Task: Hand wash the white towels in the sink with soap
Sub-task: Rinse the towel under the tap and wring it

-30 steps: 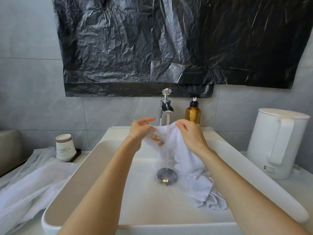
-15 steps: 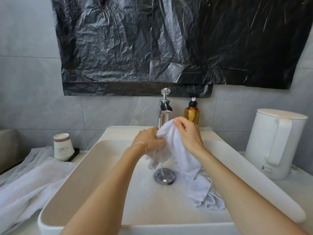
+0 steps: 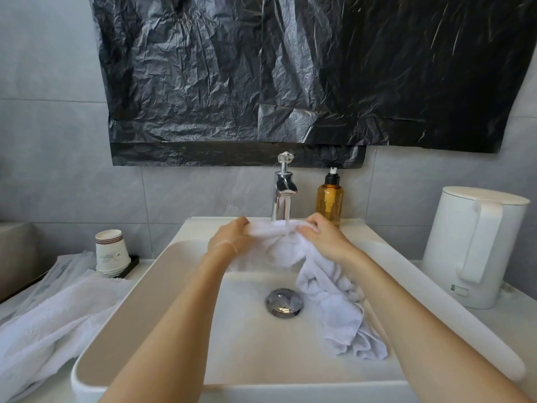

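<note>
Under the tap (image 3: 283, 193); hands: left hand (image 3: 232, 237), right hand (image 3: 322, 237) each gripping white towel (image 3: 276, 251)

Crumpled black plastic sheet (image 3: 290, 71) hangs on a grey tiled wall (image 3: 49, 158).

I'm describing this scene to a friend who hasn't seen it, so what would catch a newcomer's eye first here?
A crinkled black sheet covers the wall above the sink and fills the top of the view. Below it, the left hand and right hand grip a white towel under the running tap, and its tail trails into the basin. A white kettle stands on the counter at right.
</note>
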Demonstrator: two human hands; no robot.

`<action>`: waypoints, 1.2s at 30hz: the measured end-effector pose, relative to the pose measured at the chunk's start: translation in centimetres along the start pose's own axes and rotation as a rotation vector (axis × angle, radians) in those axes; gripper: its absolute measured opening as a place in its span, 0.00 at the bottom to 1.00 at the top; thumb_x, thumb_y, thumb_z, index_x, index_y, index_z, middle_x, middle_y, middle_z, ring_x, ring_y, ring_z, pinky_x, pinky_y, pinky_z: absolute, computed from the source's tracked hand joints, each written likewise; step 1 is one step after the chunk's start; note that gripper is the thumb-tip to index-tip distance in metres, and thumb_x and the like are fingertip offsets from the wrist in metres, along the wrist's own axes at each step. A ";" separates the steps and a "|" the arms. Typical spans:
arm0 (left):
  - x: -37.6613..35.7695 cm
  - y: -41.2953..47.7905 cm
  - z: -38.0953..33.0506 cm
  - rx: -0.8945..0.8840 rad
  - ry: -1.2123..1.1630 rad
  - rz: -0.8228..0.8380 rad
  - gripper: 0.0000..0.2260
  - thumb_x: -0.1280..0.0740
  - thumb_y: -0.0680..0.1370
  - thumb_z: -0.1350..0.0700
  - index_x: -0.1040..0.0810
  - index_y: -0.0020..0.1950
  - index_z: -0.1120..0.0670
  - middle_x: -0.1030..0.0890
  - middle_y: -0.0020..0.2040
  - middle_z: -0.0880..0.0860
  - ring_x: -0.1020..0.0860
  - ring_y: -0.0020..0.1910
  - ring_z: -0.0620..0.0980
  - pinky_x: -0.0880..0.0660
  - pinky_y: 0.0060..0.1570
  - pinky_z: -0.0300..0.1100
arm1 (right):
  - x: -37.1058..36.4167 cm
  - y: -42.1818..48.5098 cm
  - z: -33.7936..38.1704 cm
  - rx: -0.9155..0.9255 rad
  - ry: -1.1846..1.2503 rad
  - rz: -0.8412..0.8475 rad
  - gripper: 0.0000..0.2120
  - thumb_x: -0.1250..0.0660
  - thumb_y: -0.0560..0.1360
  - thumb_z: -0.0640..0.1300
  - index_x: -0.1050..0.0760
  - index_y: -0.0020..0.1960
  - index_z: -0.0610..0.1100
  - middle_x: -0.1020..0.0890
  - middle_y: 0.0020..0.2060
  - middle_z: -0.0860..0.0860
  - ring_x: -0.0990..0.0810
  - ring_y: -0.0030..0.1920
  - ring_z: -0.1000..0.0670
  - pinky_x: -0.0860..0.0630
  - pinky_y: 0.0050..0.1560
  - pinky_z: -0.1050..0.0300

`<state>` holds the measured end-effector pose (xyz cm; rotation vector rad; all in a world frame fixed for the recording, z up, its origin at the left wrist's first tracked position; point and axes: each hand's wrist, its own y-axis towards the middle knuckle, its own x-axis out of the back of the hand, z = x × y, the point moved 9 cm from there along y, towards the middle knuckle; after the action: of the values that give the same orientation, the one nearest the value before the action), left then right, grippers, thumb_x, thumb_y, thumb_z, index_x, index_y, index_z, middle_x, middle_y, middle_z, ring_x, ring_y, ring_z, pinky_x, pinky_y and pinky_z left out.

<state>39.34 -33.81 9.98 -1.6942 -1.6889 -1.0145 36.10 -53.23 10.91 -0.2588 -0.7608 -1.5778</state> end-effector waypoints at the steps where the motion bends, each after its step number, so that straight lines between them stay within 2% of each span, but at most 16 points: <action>1: -0.2 0.0 -0.1 -0.014 0.079 -0.007 0.18 0.40 0.78 0.59 0.29 0.67 0.48 0.24 0.63 0.55 0.26 0.61 0.58 0.31 0.61 0.48 | 0.4 0.1 0.5 0.028 0.027 -0.043 0.06 0.40 0.81 0.48 0.31 0.50 0.46 0.27 0.42 0.53 0.30 0.44 0.52 0.35 0.40 0.59; 4: -1.0 0.3 -1.2 -0.139 0.185 0.038 0.28 0.38 0.77 0.61 0.37 0.74 0.43 0.25 0.66 0.52 0.27 0.64 0.56 0.31 0.61 0.48 | 0.4 0.6 1.3 0.063 0.091 -0.091 0.04 0.41 0.81 0.44 0.29 0.48 0.48 0.25 0.43 0.53 0.27 0.46 0.52 0.32 0.46 0.57; 6: -2.7 -0.2 -2.5 -0.252 0.045 0.200 0.41 0.29 0.74 0.59 0.49 0.79 0.41 0.29 0.68 0.50 0.29 0.66 0.53 0.30 0.60 0.45 | 0.0 0.7 1.4 0.085 0.149 -0.098 0.07 0.42 0.81 0.41 0.28 0.47 0.50 0.24 0.43 0.53 0.26 0.47 0.52 0.31 0.48 0.57; 8: -4.1 -1.0 -3.9 -0.306 -0.160 0.304 0.49 0.22 0.70 0.53 0.52 0.79 0.41 0.31 0.67 0.47 0.33 0.69 0.49 0.32 0.66 0.45 | -0.3 0.6 1.8 0.120 0.183 -0.099 0.10 0.42 0.80 0.38 0.28 0.46 0.50 0.23 0.44 0.53 0.26 0.47 0.53 0.30 0.48 0.60; 12: -5.9 -1.0 -4.9 -0.337 -0.442 0.270 0.42 0.24 0.66 0.41 0.40 0.75 0.43 0.27 0.66 0.44 0.28 0.65 0.48 0.29 0.66 0.51 | 0.1 0.5 2.7 0.169 0.222 -0.148 0.11 0.43 0.80 0.38 0.28 0.46 0.51 0.23 0.43 0.55 0.26 0.47 0.55 0.31 0.49 0.59; 15: -6.3 -0.6 -4.6 -0.341 -0.539 0.251 0.29 0.30 0.76 0.53 0.39 0.74 0.45 0.25 0.62 0.48 0.25 0.61 0.50 0.26 0.58 0.44 | 0.7 0.2 2.5 0.184 0.221 -0.204 0.10 0.44 0.80 0.37 0.28 0.49 0.49 0.24 0.44 0.55 0.26 0.47 0.56 0.31 0.46 0.62; 17: -6.1 -0.3 -4.5 -0.323 -0.588 0.252 0.25 0.35 0.80 0.60 0.39 0.72 0.44 0.25 0.59 0.50 0.25 0.56 0.49 0.26 0.49 0.38 | 1.1 0.1 2.0 0.166 0.222 -0.261 0.12 0.46 0.80 0.35 0.30 0.56 0.48 0.26 0.51 0.54 0.27 0.50 0.56 0.32 0.47 0.65; 19: -5.7 -0.6 -4.9 -0.312 -0.688 0.255 0.23 0.36 0.80 0.62 0.36 0.72 0.45 0.23 0.58 0.52 0.23 0.51 0.49 0.26 0.46 0.37 | 1.7 -0.1 1.1 0.125 0.275 -0.363 0.15 0.46 0.79 0.33 0.35 0.60 0.49 0.30 0.58 0.51 0.30 0.55 0.53 0.34 0.50 0.62; 21: -5.4 -0.8 -5.6 -0.294 -0.797 0.255 0.22 0.35 0.79 0.59 0.33 0.71 0.45 0.22 0.55 0.53 0.22 0.47 0.49 0.24 0.42 0.38 | 2.0 -0.1 0.2 0.039 0.380 -0.436 0.11 0.46 0.80 0.35 0.39 0.59 0.49 0.31 0.55 0.49 0.29 0.52 0.51 0.32 0.46 0.59; 23: -5.1 -0.8 -6.0 -0.263 -0.885 0.221 0.22 0.34 0.74 0.51 0.31 0.69 0.47 0.21 0.56 0.52 0.20 0.50 0.50 0.24 0.44 0.41 | 1.3 -0.2 -0.3 -0.031 0.470 -0.434 0.05 0.47 0.82 0.39 0.40 0.56 0.47 0.30 0.47 0.51 0.29 0.47 0.52 0.30 0.44 0.59; 25: -5.3 -0.5 -6.3 -0.247 -0.958 0.186 0.26 0.34 0.70 0.43 0.28 0.66 0.50 0.20 0.58 0.54 0.21 0.58 0.53 0.24 0.56 0.48 | 0.3 -0.2 -0.1 -0.029 0.486 -0.399 0.01 0.47 0.83 0.43 0.39 0.54 0.47 0.29 0.44 0.53 0.27 0.47 0.52 0.28 0.50 0.54; 26: -5.5 -0.5 -6.3 -0.236 -0.972 0.155 0.27 0.34 0.70 0.40 0.28 0.65 0.51 0.21 0.59 0.54 0.22 0.59 0.53 0.25 0.59 0.50 | -0.2 -0.3 0.2 -0.021 0.462 -0.380 0.02 0.46 0.83 0.45 0.39 0.53 0.47 0.28 0.44 0.53 0.26 0.47 0.51 0.28 0.51 0.52; 28: -5.9 -0.4 -5.4 -0.161 -0.967 0.079 0.26 0.37 0.74 0.35 0.29 0.64 0.51 0.22 0.58 0.53 0.22 0.57 0.51 0.25 0.59 0.50 | -1.2 -0.5 0.7 -0.008 0.365 -0.359 0.06 0.46 0.82 0.49 0.37 0.52 0.46 0.26 0.42 0.54 0.26 0.45 0.51 0.29 0.47 0.53; 30: -6.0 0.1 -4.3 -0.101 -0.941 -0.017 0.22 0.41 0.79 0.37 0.27 0.61 0.53 0.21 0.57 0.55 0.21 0.55 0.52 0.24 0.57 0.50 | -1.8 -0.8 1.3 0.017 0.257 -0.356 0.08 0.45 0.82 0.49 0.34 0.51 0.45 0.25 0.39 0.54 0.25 0.43 0.50 0.31 0.41 0.54; 34: -5.0 0.4 -3.5 -0.044 -0.829 -0.145 0.18 0.41 0.79 0.39 0.25 0.54 0.53 0.20 0.54 0.55 0.22 0.54 0.56 0.25 0.57 0.51 | -2.2 -0.8 1.5 0.013 0.161 -0.374 0.11 0.46 0.83 0.51 0.33 0.50 0.44 0.25 0.36 0.53 0.26 0.37 0.52 0.31 0.37 0.57; 36: -4.5 0.2 -3.8 -0.075 -0.768 -0.171 0.15 0.42 0.81 0.42 0.27 0.45 0.53 0.20 0.51 0.56 0.23 0.53 0.57 0.27 0.53 0.50 | -2.2 -0.8 1.4 -0.005 0.144 -0.368 0.12 0.46 0.82 0.52 0.32 0.49 0.44 0.24 0.36 0.53 0.25 0.38 0.52 0.30 0.36 0.58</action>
<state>39.35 -39.56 8.57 -2.1874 -2.3119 -0.5074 35.34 -50.63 10.38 -0.0057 -0.7202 -1.9220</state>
